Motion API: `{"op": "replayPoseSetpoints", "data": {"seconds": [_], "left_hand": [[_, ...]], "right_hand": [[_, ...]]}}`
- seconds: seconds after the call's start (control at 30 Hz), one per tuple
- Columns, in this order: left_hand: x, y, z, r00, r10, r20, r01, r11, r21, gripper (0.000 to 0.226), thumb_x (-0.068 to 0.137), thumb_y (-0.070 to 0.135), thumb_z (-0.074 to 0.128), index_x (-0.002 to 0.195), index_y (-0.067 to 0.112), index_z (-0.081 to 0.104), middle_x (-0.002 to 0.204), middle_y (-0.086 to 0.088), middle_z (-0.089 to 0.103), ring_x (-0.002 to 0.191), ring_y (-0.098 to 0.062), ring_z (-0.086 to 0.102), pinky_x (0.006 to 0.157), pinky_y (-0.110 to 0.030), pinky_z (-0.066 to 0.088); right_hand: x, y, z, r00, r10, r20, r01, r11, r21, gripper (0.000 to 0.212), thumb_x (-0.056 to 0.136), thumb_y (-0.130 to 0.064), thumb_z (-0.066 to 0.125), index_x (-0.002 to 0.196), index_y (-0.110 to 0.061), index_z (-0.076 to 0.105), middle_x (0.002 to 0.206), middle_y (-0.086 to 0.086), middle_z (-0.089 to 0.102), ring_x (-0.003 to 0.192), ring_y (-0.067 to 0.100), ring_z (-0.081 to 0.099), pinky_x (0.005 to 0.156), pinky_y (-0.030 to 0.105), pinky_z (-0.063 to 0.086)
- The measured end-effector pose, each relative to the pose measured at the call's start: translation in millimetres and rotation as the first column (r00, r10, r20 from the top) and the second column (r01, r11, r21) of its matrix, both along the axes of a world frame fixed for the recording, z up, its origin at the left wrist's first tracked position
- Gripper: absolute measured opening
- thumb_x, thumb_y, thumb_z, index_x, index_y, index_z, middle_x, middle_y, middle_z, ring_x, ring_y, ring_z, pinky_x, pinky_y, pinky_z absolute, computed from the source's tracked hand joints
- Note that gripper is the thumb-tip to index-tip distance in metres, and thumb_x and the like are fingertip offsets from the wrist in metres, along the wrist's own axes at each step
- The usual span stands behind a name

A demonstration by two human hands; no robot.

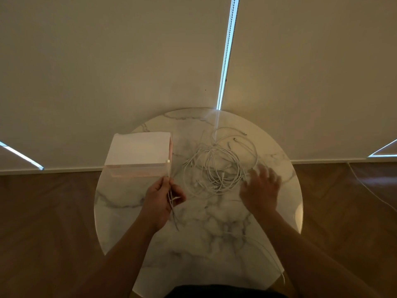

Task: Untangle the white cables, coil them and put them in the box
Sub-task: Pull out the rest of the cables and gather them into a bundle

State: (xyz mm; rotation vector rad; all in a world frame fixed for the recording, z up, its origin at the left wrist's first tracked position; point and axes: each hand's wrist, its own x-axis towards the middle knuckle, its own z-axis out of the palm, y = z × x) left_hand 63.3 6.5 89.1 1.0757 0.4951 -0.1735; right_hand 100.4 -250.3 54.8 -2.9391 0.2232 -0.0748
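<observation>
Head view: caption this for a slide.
Left hand pinches a white cable near the box; open right hand hovers by the tangled cables on the table.

White cables (211, 151); box (137, 150) white on top w/ pale pink sides; table (204, 224) white marble w/ grey veins; floor (43, 211) brown wood, approx herringbone pattern; blinds (107, 61) cream; clothing (225, 293) black.

Left hand (160, 197) pinches a white cable (174, 218); right hand (261, 190) spread open.
</observation>
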Motion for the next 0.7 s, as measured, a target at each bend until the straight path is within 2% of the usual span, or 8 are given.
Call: {"op": "replayPoseSetpoints", "data": {"seconds": [0.1,0.2,0.27,0.4,0.47,0.53,0.6,0.7], "left_hand": [[6,1,5,0.993,0.092,0.067,-0.092,0.996,-0.005,0.031,0.106,0.018,0.032,0.081,0.011,0.050,0.054,-0.002,0.051,0.044,-0.015,0.046,0.046,-0.026,0.043],[9,2,10,0.981,0.165,0.103,-0.157,0.984,-0.080,0.033,0.106,0.019,0.029,0.080,0.012,0.048,0.051,0.001,0.043,0.040,-0.010,0.032,0.042,-0.022,0.034],[10,4,11,0.975,0.199,0.102,-0.187,0.976,-0.116,0.033,0.106,0.019,0.030,0.080,0.013,0.048,0.051,0.003,0.040,0.040,-0.008,0.029,0.040,-0.020,0.031],[9,11,8,0.971,0.226,0.079,-0.211,0.964,-0.161,0.032,0.105,0.019,0.031,0.080,0.013,0.049,0.050,0.004,0.038,0.041,-0.008,0.028,0.040,-0.020,0.028],[8,11,8,0.973,0.224,0.064,-0.210,0.962,-0.174,0.032,0.105,0.018,0.031,0.080,0.012,0.050,0.050,0.004,0.037,0.040,-0.007,0.028,0.039,-0.019,0.026],[8,10,7,0.974,0.218,0.056,-0.207,0.965,-0.163,0.033,0.105,0.018,0.031,0.079,0.013,0.050,0.049,0.004,0.036,0.040,-0.007,0.026,0.038,-0.019,0.024],[10,13,5,0.975,0.212,0.061,-0.204,0.972,-0.119,0.033,0.106,0.018,0.030,0.079,0.014,0.049,0.048,0.005,0.035,0.039,-0.007,0.025,0.038,-0.019,0.022],[14,31,-1,0.970,0.230,0.084,-0.230,0.973,-0.009,0.033,0.106,0.018,0.030,0.079,0.015,0.049,0.048,0.007,0.034,0.039,-0.006,0.026,0.037,-0.016,0.022]], "right_hand": [[-6,56,18,0.938,0.346,-0.007,-0.315,0.862,0.398,0.033,0.087,-0.009,0.052,0.117,-0.013,0.065,0.124,0.009,0.062,0.117,0.026,0.055,0.101,0.032,0.041],[-25,97,23,0.730,0.670,-0.130,-0.492,0.648,0.581,0.046,0.090,-0.008,0.052,0.136,-0.014,0.053,0.146,0.004,0.049,0.138,0.018,0.039,0.114,0.025,0.024],[-35,112,19,0.639,0.729,-0.245,-0.434,0.604,0.669,0.051,0.092,-0.011,0.052,0.142,-0.016,0.045,0.150,0.002,0.043,0.140,0.014,0.035,0.114,0.024,0.024],[-39,121,19,0.681,0.688,-0.252,-0.303,0.577,0.758,0.074,0.084,-0.012,0.059,0.151,-0.018,0.028,0.154,-0.001,0.033,0.142,0.013,0.029,0.111,0.021,0.022],[-37,120,17,0.633,0.725,-0.273,-0.315,0.563,0.764,0.077,0.080,-0.012,0.064,0.149,-0.019,0.031,0.152,-0.002,0.034,0.139,0.012,0.030,0.112,0.024,0.024],[-36,120,12,0.582,0.766,-0.272,-0.334,0.531,0.779,0.045,0.079,-0.017,0.066,0.124,-0.018,0.060,0.130,0.001,0.057,0.118,0.010,0.051,0.103,0.029,0.040],[-35,115,6,0.610,0.743,-0.275,-0.323,0.550,0.770,0.016,0.081,-0.026,0.064,0.087,-0.012,0.070,0.093,0.006,0.072,0.080,0.006,0.061,0.078,0.029,0.049],[-35,94,-7,0.604,0.719,-0.344,-0.300,0.605,0.738,0.039,0.092,-0.033,0.057,0.060,-0.011,0.055,0.054,0.003,0.063,0.046,0.004,0.050,0.054,0.019,0.039]]}}
